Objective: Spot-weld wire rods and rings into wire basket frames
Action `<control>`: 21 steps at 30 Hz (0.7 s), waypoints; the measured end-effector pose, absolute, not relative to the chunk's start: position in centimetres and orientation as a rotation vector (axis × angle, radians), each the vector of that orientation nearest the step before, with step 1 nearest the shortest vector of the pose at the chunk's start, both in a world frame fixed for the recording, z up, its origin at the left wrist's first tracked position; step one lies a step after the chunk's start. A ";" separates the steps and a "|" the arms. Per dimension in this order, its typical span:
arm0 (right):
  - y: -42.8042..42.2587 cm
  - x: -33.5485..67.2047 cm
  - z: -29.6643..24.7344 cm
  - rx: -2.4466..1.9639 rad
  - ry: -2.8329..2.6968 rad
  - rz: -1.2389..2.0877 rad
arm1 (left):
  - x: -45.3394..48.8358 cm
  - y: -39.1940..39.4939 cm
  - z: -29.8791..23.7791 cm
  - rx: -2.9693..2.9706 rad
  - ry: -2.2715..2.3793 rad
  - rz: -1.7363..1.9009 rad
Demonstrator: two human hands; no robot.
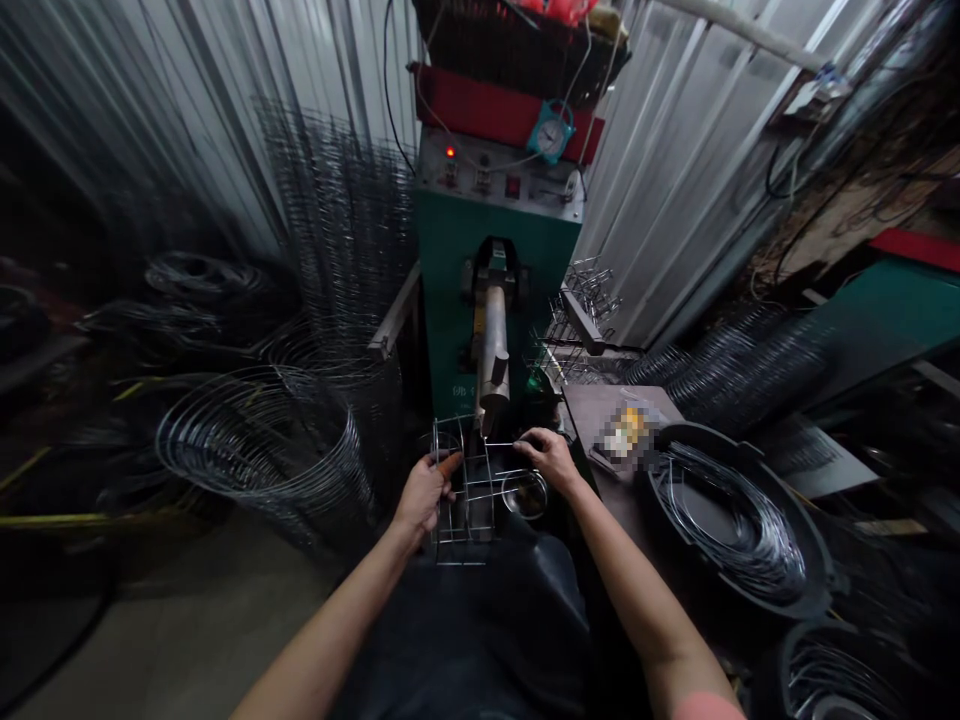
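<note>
- Below the metal arm [493, 325] of a green machine [446, 250], near the centre, a wire frame [466, 505] stands over the person's dark-covered lap [465, 640], between two bare hands.
- The left forearm rises from the bottom edge, slanting inward; its left hand [424, 495] is at the frame's left side, knuckles up and fingers curled.
- The right forearm slants up from the lower right; its right hand [553, 462] bends toward the machine's tip, palm down.
- The left grip is closed around the frame's side wires; an orange cover [450, 465] shows on a digit there.
- The right grip is a narrow pinch, thumb against forefinger, on the outer end of a thin rod [502, 444]. The rod lies roughly level, its other end at the machine's tip.
- Some left fingertips are hidden behind the hand and wires. Whether the rod is joined to the frame cannot be made out.
- A round rim [525, 495] sits beneath the right hand, its contents too dark to tell.
- A pink sleeve [705, 706] is cut off at the bottom edge; a patch on the side table [581, 400] is pixelated.
</note>
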State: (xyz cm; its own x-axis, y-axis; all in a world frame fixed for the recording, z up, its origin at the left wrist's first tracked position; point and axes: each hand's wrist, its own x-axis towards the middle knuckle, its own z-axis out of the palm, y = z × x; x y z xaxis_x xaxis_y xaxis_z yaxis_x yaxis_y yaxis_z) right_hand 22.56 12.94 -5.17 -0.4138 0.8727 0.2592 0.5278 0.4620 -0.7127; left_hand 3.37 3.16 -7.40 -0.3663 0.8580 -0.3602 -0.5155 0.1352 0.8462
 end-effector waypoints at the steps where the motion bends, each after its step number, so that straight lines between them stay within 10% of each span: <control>1: 13.1 22.5 -5.2 -1.154 -2.094 0.733 | 3.3 3.3 -7.4 0.385 1.255 1.511; 21: 14.2 22.5 -4.7 -1.168 -2.215 0.586 | 2.9 4.5 -6.7 0.328 1.177 1.452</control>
